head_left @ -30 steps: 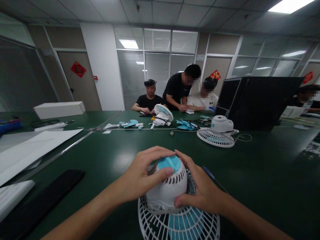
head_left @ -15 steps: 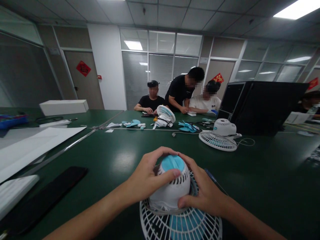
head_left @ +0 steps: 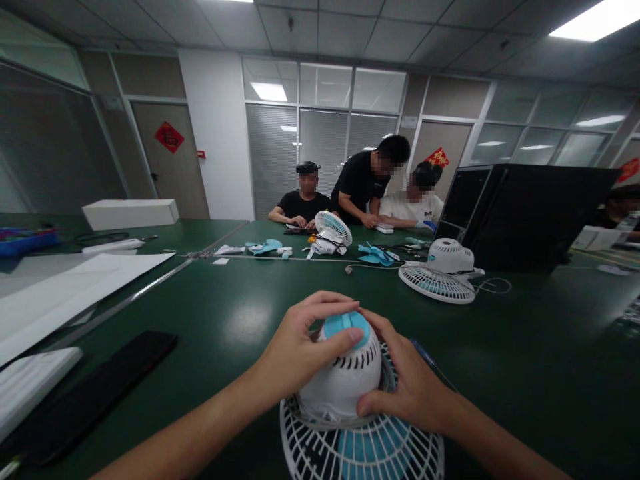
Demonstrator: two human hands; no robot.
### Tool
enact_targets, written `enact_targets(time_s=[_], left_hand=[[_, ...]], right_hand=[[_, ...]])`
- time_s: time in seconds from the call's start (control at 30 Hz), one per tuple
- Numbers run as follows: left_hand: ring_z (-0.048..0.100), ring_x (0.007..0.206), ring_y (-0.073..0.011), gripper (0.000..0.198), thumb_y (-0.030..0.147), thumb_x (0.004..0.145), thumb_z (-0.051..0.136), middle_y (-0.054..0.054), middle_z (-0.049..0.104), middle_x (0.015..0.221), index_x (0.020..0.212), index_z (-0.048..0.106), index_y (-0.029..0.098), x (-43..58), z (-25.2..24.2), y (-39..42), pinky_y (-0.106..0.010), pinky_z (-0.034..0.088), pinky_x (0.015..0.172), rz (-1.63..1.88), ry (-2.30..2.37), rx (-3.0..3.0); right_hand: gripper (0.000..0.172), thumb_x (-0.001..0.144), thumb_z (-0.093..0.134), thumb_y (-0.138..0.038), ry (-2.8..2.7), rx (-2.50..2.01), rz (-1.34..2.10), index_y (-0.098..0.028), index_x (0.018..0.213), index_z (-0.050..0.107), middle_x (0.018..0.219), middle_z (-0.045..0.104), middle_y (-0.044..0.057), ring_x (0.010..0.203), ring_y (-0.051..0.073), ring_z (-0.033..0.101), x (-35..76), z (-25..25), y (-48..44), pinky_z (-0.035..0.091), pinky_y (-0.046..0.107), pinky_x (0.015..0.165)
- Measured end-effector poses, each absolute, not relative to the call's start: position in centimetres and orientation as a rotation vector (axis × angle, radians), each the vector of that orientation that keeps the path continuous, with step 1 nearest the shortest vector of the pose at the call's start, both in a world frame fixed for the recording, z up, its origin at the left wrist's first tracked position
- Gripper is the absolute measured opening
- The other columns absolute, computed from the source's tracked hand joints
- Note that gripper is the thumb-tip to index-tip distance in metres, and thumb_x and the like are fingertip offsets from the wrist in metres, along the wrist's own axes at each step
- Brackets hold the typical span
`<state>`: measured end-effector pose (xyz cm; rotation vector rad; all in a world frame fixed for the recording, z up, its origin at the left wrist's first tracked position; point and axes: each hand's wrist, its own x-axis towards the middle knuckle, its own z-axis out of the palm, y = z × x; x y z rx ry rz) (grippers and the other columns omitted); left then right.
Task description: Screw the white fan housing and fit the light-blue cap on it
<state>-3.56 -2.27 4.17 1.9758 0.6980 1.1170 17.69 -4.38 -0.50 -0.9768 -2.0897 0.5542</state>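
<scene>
A white fan (head_left: 336, 393) lies grille-down on the green table in front of me, its motor housing upward. On top of the housing sits a round light-blue knob (head_left: 346, 323) with a raised ridge. My left hand (head_left: 307, 340) grips the knob, thumb on the near side and fingers curled over the far side. Around the right side of the housing wraps my right hand (head_left: 407, 383), its thumb low on the front. Blue blades show through the white grille (head_left: 300, 443) below. The right fingertips are partly hidden behind the housing.
A second fan (head_left: 437, 283) lies grille-down farther off, beside a large black case (head_left: 525, 217). A screwdriver (head_left: 423, 350) is behind my right hand. At left lies a black pouch (head_left: 100, 393). Three people are across the table, near another fan (head_left: 333, 233) and blue blades (head_left: 377, 254).
The ridge on the blue knob has turned a little, and my left thumb and fingers have shifted slightly with it. My right hand stays in place on the housing.
</scene>
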Motion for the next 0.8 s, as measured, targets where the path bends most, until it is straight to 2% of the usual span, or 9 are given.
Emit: enact_targets(time_s=[0.13,0.23,0.37,0.53,0.7,0.8], left_hand=[[0.063,0.092,-0.0212,0.035,0.032,0.082,0.069,-0.007,0.067,0.098,0.115,0.072,0.021,-3.1,4.7,-2.7,-0.042,0.052,0.088,1.204,0.840,2.109],[0.066,0.086,-0.0200,0.033,0.029,0.086,0.063,-0.007,0.071,0.097,0.116,0.071,0.019,-3.2,5.2,-3.0,-0.040,0.054,0.084,1.202,0.832,2.169],[0.066,0.108,-0.0237,0.034,0.018,0.090,0.052,-0.008,0.072,0.118,0.119,0.070,0.020,-3.7,5.3,-3.2,-0.045,0.050,0.097,1.152,0.733,2.358],[0.053,0.130,-0.0220,0.040,0.021,0.097,0.046,-0.005,0.060,0.138,0.135,0.057,0.023,-4.9,5.6,-3.1,-0.046,0.040,0.112,1.016,0.661,2.487],[0.056,0.127,-0.0216,0.036,0.025,0.097,0.049,-0.004,0.062,0.136,0.131,0.061,0.024,-5.1,5.9,-2.8,-0.042,0.042,0.111,0.973,0.693,2.349],[0.061,0.118,-0.0229,0.031,0.030,0.092,0.060,-0.006,0.068,0.127,0.120,0.067,0.022,-4.8,6.0,-2.5,-0.041,0.047,0.104,1.032,0.801,2.240]], right_hand=[[0.103,0.064,0.076,-0.068,-2.089,-1.020,0.561,-0.028,0.146,0.030,0.145,0.047,0.012,0.128,0.033,0.050,17.8,-0.7,-4.5,0.041,0.053,0.106],[0.104,0.063,0.077,-0.068,-2.091,-1.041,0.565,-0.029,0.147,0.030,0.145,0.048,0.012,0.126,0.033,0.051,17.8,-0.8,-4.5,0.043,0.051,0.105],[0.104,0.064,0.075,-0.069,-2.099,-0.997,0.532,-0.028,0.148,0.028,0.146,0.047,0.012,0.128,0.032,0.051,17.8,-0.9,-4.5,0.042,0.051,0.106],[0.107,0.063,0.075,-0.071,-2.093,-1.010,0.537,-0.026,0.148,0.028,0.144,0.049,0.014,0.127,0.034,0.052,17.8,-1.0,-4.5,0.043,0.051,0.105],[0.102,0.066,0.074,-0.069,-2.091,-0.995,0.541,-0.025,0.147,0.030,0.144,0.049,0.014,0.127,0.033,0.051,17.7,-0.8,-4.4,0.042,0.051,0.105],[0.102,0.066,0.073,-0.070,-2.087,-0.994,0.553,-0.025,0.147,0.031,0.145,0.048,0.014,0.128,0.033,0.051,17.8,-0.8,-4.3,0.042,0.050,0.105]])
